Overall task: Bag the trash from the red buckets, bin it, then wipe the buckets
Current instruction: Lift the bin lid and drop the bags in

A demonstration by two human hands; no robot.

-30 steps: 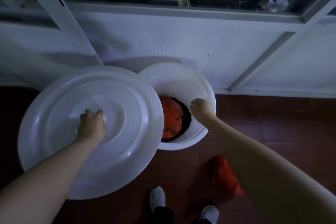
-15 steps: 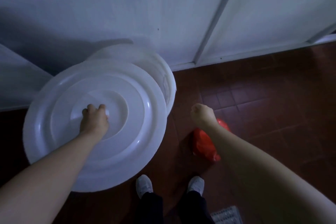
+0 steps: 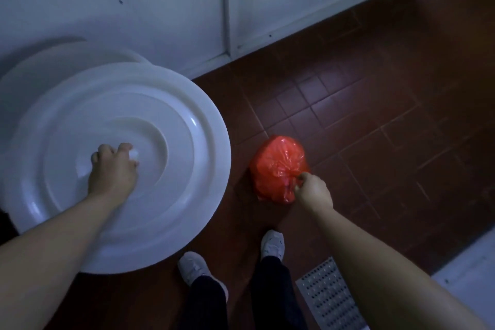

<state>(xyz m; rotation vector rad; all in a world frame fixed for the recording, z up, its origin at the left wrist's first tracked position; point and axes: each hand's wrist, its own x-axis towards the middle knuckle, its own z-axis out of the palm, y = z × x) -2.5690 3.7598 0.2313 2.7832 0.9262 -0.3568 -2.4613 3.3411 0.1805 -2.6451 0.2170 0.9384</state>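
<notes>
Left hand (image 3: 113, 171) gripping lid (image 3: 171, 169); right hand (image 3: 312, 190) pinching bag (image 3: 276, 161)

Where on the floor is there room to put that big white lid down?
Bare red tiles lie right of the red bag, up to the white wall panels. Crowded: the bin under the lid, and around the shoes and drain grate.
</notes>
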